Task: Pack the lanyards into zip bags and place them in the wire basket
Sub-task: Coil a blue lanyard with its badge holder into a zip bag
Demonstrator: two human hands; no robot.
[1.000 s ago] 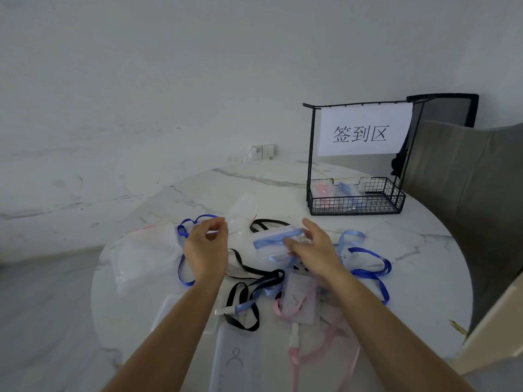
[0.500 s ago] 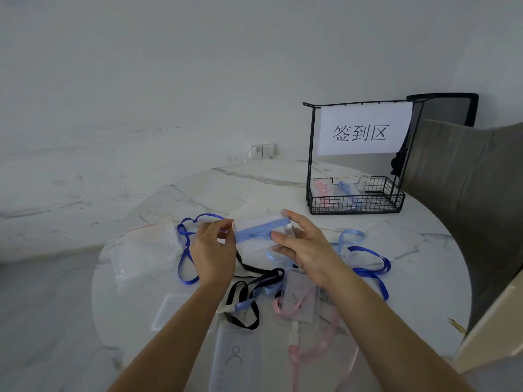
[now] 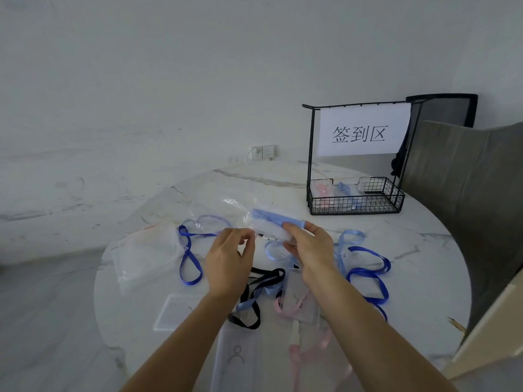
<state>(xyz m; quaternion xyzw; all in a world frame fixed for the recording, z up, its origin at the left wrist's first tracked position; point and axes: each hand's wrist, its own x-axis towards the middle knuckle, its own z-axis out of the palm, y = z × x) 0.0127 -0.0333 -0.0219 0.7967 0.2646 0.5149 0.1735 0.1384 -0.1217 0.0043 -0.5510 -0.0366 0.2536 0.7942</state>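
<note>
Up it comes: a second ago the right hand (image 3: 310, 246) was down on the table (image 3: 424, 264) gathering the pale blue lanyard (image 3: 276, 217), and now that bundle is off the marble and held up between the two hands, tilted toward the bag (image 3: 223, 209). The bag has lifted too and billows clear behind the left hand (image 3: 229, 258), whose thumb and forefinger pinch its edge. The right hand has its thumb and fingers curled round the near end of the bundle. To my eye this is the stuffing step, with the far end meeting the bag's mouth; whether any of it is inside yet, I cannot tell. The lanyard is folded flat into a short, tidy strip with something clear and pale beneath it, probably its badge sleeve. It is in the air above mid-table, well short of the basket (image 3: 356, 208) at the far right, which already holds pink and blue packs. Loose lanyards (image 3: 189, 261) and spare bags (image 3: 147, 250) lie waiting, so there is plenty left.
</note>
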